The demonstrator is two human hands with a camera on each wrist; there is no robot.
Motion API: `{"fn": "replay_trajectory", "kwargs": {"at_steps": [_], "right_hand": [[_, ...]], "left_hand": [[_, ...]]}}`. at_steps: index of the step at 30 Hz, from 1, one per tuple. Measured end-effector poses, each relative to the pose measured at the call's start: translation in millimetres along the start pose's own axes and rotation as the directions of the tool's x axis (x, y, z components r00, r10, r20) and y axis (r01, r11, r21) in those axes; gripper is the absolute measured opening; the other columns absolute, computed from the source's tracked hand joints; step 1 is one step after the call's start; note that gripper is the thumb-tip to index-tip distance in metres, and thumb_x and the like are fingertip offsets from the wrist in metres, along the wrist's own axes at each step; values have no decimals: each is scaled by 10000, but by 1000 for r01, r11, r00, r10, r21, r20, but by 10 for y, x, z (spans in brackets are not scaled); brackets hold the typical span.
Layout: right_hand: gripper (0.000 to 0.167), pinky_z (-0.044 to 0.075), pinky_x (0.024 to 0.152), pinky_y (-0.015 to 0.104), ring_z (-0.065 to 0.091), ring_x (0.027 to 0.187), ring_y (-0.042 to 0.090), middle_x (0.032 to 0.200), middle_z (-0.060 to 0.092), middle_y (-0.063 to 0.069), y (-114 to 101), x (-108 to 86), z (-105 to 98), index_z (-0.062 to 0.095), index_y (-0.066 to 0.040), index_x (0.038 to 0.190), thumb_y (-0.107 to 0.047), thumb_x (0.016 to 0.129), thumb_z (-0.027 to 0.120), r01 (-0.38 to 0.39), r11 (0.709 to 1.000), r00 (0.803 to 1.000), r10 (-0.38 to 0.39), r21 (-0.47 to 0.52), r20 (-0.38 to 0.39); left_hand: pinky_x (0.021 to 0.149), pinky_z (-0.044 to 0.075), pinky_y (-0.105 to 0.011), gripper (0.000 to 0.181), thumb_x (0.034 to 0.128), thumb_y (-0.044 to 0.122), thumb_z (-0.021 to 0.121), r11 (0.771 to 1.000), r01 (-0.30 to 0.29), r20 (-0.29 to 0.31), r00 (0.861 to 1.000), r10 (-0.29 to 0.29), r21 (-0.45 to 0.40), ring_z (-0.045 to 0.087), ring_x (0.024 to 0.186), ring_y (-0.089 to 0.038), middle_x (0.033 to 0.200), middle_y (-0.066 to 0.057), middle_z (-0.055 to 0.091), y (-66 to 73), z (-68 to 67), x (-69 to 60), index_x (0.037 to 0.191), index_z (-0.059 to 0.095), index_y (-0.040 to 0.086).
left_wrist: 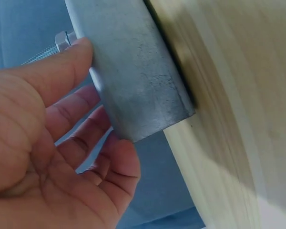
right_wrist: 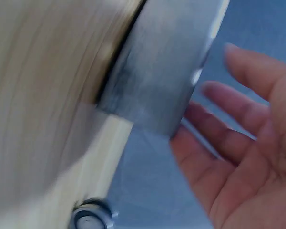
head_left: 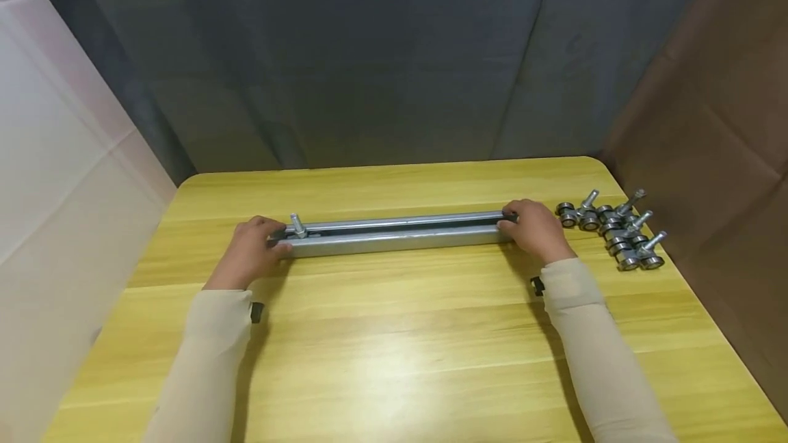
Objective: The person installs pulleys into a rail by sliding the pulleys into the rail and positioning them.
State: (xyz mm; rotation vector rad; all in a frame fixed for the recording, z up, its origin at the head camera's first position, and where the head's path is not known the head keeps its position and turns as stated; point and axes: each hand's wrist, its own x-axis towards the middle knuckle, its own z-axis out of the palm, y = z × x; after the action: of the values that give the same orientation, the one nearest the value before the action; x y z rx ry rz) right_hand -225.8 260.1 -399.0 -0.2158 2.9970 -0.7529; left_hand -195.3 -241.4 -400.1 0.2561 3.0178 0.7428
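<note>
metal rail point(head_left: 394, 242) on desk point(head_left: 394, 347), spanning crosswise between left hand point(head_left: 251, 249) and right hand point(head_left: 537, 227), neither nearer | left fingers curled on its end | right fingers apart, at its end | bolt point(head_left: 298, 225) just beside left fingers | roller trolleys point(head_left: 611, 225) right of right fingers

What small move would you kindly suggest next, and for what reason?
I would probably lift the right hand off the metal rail and reach for the nearest roller trolley: it lies outside the rail, right of that hand, while a bolt like its own stands in the rail beside the left hand.
</note>
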Motion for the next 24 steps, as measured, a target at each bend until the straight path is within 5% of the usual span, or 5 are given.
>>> {"fn": "replay_trajectory", "kwargs": {"at_steps": [5,12,14,19,24], "right_hand": [[414,478,894,572,573,1129,418,1306,578,248,214,-71,-164,559,19,1357,-252,1045,527,-1,977,983,41,215,-181],[450,441,904,547,528,1156,403,1310,544,236,530,-152,-471,521,6,1399,-245,1026,489,-128,943,822,274,306,-500],[559,406,948,578,476,1194,445,1370,460,281,629,-153,-541,389,31,1483,-273,1024,483,-185,935,833,313,304,-457],[727,348,991,655,374,1256,547,1435,341,385,825,-127,-592,174,109,1526,-355,1038,451,-281,940,924,319,194,-211],[475,394,958,623,464,1202,506,1316,506,354,895,-108,-494,468,112,1375,-225,1041,455,-288,942,906,327,175,-268]], "left_hand": [[1024,330,-608,468,930,144,697,1000,16,-8,1000,-17,-14,409,1172,-497,1278,-312,511,-49,28,-51,1300,569,-112],[1019,341,-605,465,931,149,700,1000,13,-10,1000,-13,6,418,1167,-489,1274,-303,514,-23,23,-77,1297,572,-108],[1011,348,-601,460,931,147,700,1000,9,-8,1000,-9,9,423,1155,-484,1269,-303,516,-5,15,-70,1291,575,-110],[1003,351,-598,466,929,145,700,1000,14,0,1000,-14,9,418,1147,-475,1272,-302,512,22,19,-52,1297,569,-110],[1023,339,-599,479,938,153,688,999,36,7,999,-36,-1,395,1179,-471,1295,-292,500,45,49,-36,1322,553,-101]]}}
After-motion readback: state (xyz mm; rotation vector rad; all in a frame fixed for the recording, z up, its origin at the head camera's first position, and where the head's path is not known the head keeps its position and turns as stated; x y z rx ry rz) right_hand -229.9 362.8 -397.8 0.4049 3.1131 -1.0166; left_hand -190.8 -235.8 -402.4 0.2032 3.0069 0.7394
